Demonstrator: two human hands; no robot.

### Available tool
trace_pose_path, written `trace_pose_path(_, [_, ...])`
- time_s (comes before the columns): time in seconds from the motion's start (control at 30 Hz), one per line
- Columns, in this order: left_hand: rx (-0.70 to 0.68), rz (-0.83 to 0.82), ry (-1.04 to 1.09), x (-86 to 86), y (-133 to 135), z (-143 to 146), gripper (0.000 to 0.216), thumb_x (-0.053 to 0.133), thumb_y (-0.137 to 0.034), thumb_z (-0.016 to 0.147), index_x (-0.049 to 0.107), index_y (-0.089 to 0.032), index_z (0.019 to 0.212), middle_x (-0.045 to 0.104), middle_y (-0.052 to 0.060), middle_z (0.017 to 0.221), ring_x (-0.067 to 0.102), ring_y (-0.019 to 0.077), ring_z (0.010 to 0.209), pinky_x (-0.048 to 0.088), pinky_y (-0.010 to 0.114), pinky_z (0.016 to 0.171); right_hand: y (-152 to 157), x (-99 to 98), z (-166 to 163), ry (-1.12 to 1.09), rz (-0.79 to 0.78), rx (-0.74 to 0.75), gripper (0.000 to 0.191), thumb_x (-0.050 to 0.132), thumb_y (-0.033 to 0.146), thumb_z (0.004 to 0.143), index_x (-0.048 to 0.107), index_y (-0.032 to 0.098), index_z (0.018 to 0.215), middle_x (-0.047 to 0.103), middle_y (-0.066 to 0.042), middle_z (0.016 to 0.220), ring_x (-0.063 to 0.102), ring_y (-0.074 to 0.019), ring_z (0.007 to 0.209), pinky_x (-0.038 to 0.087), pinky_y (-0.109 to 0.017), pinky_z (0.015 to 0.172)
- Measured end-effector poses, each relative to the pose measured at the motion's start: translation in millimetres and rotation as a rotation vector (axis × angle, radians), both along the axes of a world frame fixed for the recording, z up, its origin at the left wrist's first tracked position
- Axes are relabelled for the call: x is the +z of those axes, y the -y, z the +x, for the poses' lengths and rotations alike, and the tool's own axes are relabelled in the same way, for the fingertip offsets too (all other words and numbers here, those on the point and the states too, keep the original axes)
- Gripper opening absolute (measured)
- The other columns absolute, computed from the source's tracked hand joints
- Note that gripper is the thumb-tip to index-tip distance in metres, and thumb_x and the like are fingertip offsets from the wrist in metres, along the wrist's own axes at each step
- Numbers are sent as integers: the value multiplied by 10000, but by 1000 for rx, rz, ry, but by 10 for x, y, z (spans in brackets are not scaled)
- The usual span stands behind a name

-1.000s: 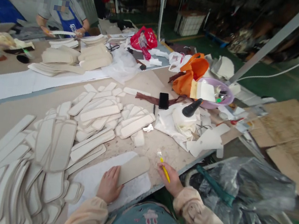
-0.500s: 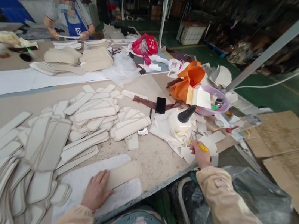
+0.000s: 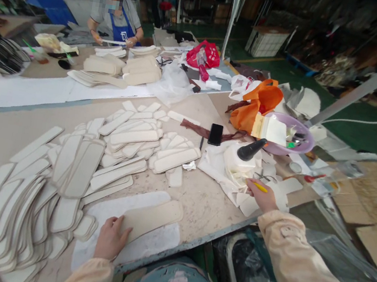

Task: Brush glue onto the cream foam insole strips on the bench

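1. Far left: pale round-cornered panels [image 3: 77, 166] lie in overlapping heaps on the surface [image 3: 207, 206].
2. My left hand [image 3: 111, 239] rests on the near left end of a single beige panel [image 3: 153, 216], fingers laid flat, thumb spread from them.
3. That panel lies flat, at a slant, on a white sheet [image 3: 163, 242] near the surface's front edge.
4. Beyond it, a black smartphone [image 3: 215, 135] lies face up across a brown strip [image 3: 194, 127].
5. Right of centre, a white container [image 3: 237, 159] with a black conical spout [image 3: 252, 149] stands on white sheeting [image 3: 212, 161].
6. My right hand [image 3: 265, 200] pinches a yellow-handled brush [image 3: 260, 187] just beside the container's lower right; I cannot make out the brush tip.
7. Farther right, behind the container: a purple basin [image 3: 305, 145].
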State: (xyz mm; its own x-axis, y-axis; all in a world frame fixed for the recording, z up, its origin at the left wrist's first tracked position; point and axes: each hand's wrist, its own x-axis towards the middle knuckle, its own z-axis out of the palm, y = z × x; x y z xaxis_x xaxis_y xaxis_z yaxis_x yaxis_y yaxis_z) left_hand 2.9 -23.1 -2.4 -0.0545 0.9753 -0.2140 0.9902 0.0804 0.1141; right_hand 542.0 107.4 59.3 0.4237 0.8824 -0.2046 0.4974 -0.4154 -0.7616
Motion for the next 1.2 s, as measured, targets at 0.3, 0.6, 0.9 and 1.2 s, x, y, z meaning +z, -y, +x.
trace_pose_path(0.3, [106,-129,6,113,-32,38,476,386,-453,864,512,-99,1157,546,139,1027,558,243,949,425,348,875,311,43,-23,198,104,366,285,608,447,744,719,253,920,709,-29,995,648,-257,945,483,-400,893])
trace_pose_path(0.6, [285,-272,72,160,9,52,557,342,-556,829,454,-109,1142,519,160,1117,554,292,1018,443,381,813,302,71,125,359,182,539,298,533,421,813,704,241,978,706,-41,1001,665,-241,906,518,-380,840])
trace_pose_path(0.9, [342,-192,147,126,4,34,517,369,-510,784,496,-99,1071,559,148,1001,557,271,990,443,350,816,152,176,187,399,235,637,282,517,402,822,697,245,973,700,-50,1017,660,-238,911,509,-396,871])
trace_pose_path(1.2, [513,-229,319,11,30,-102,410,426,-437,757,549,-157,1031,638,57,857,616,225,827,452,328,749,346,55,132,311,304,537,292,528,424,823,683,234,982,697,-47,1023,655,-234,934,514,-385,871])
